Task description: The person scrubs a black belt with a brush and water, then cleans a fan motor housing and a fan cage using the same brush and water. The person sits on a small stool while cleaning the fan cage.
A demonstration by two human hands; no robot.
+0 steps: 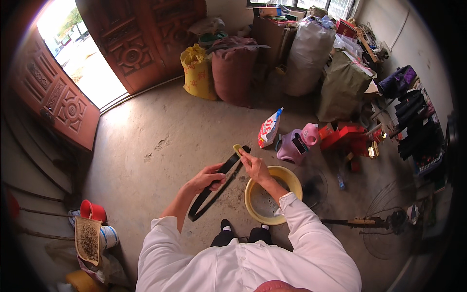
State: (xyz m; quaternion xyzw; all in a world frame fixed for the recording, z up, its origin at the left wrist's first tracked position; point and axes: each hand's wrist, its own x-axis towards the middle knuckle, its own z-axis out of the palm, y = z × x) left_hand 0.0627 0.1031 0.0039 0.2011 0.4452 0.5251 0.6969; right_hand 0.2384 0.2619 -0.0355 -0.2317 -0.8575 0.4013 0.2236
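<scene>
My left hand [208, 179] grips a black belt-like strap [230, 163] around its middle. The strap is doubled into a long narrow loop that hangs down toward my feet. In my right hand [254, 168] is a small yellow brush or sponge [237, 149], pressed near the strap's upper end; its underside is hidden. Below my right forearm stands a yellow basin [249, 200] on the floor, holding cloudy water [265, 201] with some foam. Part of the basin is covered by my right arm and sleeve.
A bag with printed writing [269, 128] and a pink plastic item [292, 145] stand beyond the basin. Electric fans [383, 219] are at right. Stuffed sacks [233, 71] line the far wall. A wicker scoop [88, 239] and red bucket [92, 210] sit at left, near an open door [69, 106].
</scene>
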